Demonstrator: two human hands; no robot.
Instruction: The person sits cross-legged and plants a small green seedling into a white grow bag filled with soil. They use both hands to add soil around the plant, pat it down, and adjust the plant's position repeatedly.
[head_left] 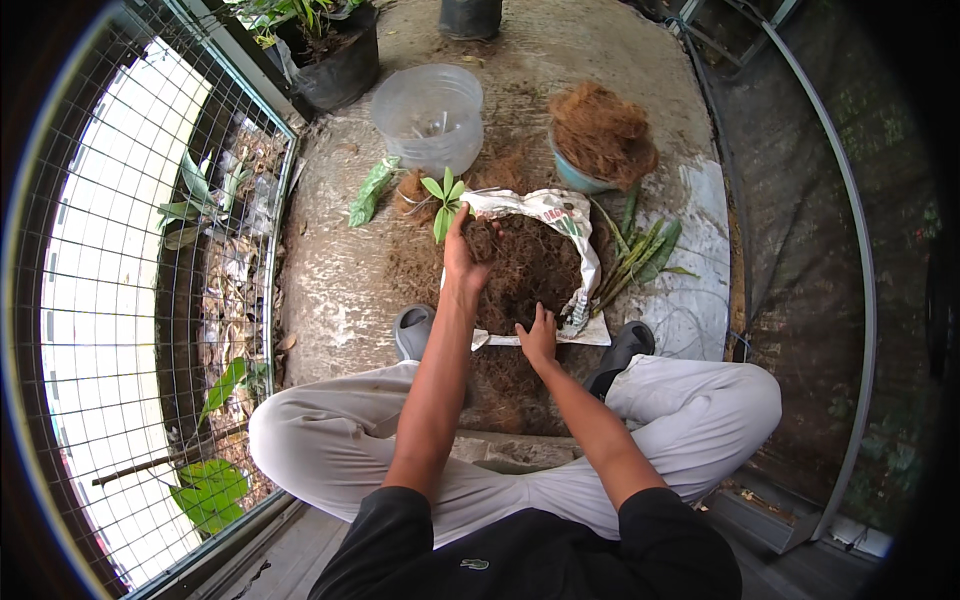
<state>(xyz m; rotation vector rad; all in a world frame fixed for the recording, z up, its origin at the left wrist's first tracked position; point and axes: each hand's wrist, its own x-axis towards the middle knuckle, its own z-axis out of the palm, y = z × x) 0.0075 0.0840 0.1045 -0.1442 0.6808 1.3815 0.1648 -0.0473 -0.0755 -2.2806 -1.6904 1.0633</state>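
My left hand (466,258) is closed around a dark, fibrous root clump (483,241) at the left side of a white sack. A green-leaved seedling (443,198) sticks out past its fingertips and seems to grow from that clump. The sack (577,222) lies with its rim rolled down, full of brown potting mix (540,262) with coarse fibres. At the sack's near edge, my right hand (540,340) rests its fingertips on the mix, thumb and fingers apart, with nothing seen in it.
Beyond the sack stand a clear plastic tub (428,118) and a blue pot (580,176) heaped with coconut fibre (603,135). Cut leafy stems (640,255) lie at the right, a patterned leaf (374,190) at the left. Wire mesh (130,300) borders the left, dark netting (800,250) the right.
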